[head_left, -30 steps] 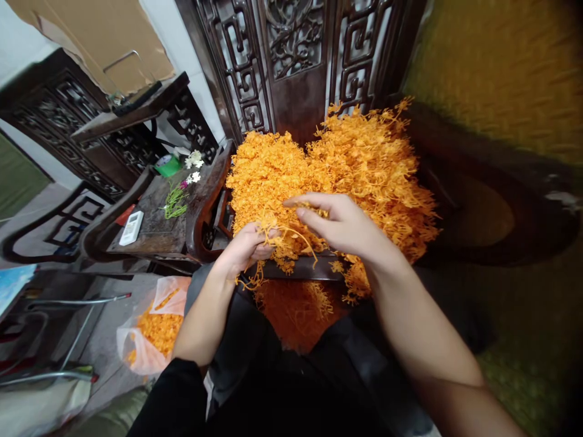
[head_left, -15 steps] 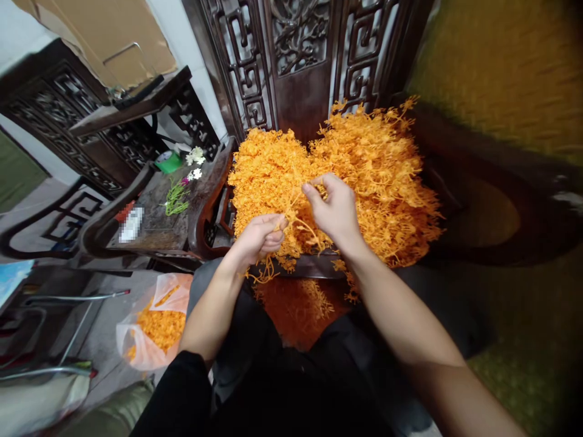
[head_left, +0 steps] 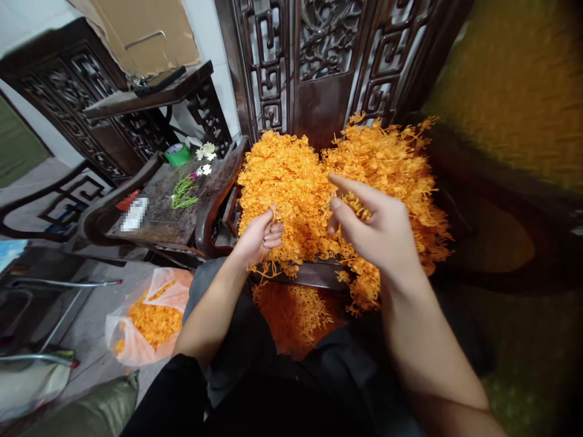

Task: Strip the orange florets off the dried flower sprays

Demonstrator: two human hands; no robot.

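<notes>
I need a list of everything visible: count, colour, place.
carved chair: one, dark, centre
orange heaps: two, orange, chair seat
container: one, reddish, below seat
plastic bag: one, pale pink, lower left
side table: one, dark, left of chair
tape: one, green, side table
stems: one bunch, green, near tape
flowers: few, mostly white, beside tape
blurred object: one, white, side table
cardboard: one, brown, upper left
metal tubes: several, silver, left edge
legs: two, dark, bottom
left hand: one, bare, pinching orange strand
right hand: one, bare, holding orange pieces

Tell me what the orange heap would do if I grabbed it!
The heap would probably squash, being many small pieces. A handful might tangle: its strands look thin and branchy. Bits could drop; some overhang the front edge.
</notes>
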